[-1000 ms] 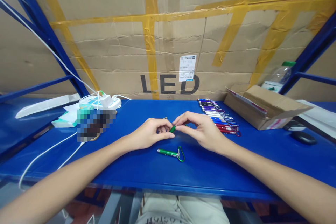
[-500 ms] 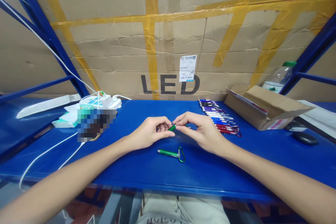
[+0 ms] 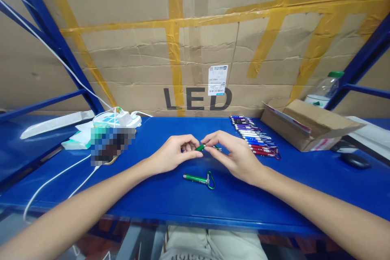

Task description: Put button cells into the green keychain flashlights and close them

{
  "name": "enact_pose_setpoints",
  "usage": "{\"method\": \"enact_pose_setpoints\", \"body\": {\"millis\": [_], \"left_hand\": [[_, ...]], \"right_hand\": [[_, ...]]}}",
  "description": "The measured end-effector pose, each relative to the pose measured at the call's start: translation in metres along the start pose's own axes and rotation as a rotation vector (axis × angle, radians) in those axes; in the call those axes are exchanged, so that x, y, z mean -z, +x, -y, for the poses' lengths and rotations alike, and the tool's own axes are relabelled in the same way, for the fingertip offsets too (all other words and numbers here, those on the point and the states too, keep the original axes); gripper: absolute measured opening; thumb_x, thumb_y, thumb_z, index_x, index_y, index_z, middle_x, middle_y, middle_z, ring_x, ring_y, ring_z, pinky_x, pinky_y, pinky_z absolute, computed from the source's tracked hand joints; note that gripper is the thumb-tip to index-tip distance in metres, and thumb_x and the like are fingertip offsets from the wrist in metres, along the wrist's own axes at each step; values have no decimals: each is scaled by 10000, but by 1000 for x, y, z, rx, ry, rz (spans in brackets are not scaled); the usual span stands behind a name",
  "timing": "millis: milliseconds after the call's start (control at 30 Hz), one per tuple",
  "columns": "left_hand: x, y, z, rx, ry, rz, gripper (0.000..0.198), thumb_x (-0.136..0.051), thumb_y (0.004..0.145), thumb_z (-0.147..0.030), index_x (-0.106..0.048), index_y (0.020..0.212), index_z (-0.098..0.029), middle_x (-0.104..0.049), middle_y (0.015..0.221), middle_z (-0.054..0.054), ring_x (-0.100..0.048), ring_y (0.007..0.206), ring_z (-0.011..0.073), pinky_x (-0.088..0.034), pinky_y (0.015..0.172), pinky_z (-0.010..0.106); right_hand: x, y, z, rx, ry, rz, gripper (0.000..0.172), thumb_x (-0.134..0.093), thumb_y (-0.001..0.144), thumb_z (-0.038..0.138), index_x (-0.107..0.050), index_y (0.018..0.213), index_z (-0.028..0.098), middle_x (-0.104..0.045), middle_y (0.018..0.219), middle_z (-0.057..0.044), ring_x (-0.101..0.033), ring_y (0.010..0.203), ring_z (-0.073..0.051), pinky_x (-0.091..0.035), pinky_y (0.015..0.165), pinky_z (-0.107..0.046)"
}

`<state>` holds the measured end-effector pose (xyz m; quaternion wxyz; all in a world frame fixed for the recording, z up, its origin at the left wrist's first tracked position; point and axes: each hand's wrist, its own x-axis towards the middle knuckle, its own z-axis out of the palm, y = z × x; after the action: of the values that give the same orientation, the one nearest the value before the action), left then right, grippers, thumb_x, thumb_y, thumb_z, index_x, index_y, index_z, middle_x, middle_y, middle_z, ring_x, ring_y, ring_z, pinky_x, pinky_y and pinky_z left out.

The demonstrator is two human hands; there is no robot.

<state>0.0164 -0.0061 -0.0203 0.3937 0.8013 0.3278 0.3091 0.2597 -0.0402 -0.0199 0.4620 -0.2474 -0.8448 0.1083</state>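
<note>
A slim green penlight (image 3: 200, 148) is held between the two hands, over the blue tabletop (image 3: 146, 199). One end is pinched by the curled thumb and fingers of the left hand (image 3: 173, 152), while the other is gripped between the nearly closed thumb and forefinger of the right hand (image 3: 236, 152), by which part of it is hidden. A second green penlight (image 3: 195, 178) with a carabiner clip (image 3: 210, 187) is laid flat just on the near side of the hands. Beyond the right hand, multicoloured penlights (image 3: 254, 141) are lined up near an open cardboard box (image 3: 283, 127).
</note>
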Motion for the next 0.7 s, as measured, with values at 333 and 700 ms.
{"method": "enact_pose_setpoints", "body": {"millis": [333, 700], "left_hand": [[3, 0, -1, -76, 59, -5, 273, -617, 1057, -380, -773, 1109, -163, -746, 983, 52, -675, 924, 182, -509, 841, 290], [0, -1, -1, 8, 17, 25, 323, -698, 997, -420, -740, 1178, -156, -737, 947, 45, -634, 796, 159, -507, 768, 295]], "right_hand": [[-1, -1, -5, -66, -28, -90, 63, -630, 1077, 197, -671, 1048, 236, -760, 1082, -56, -737, 1018, -213, -584, 917, -361], [1, 1, -4, -122, 3, -62, 34, -687, 1058, 230, -696, 1088, 243, -723, 1009, -28, -680, 912, -192, -550, 834, -334]]}}
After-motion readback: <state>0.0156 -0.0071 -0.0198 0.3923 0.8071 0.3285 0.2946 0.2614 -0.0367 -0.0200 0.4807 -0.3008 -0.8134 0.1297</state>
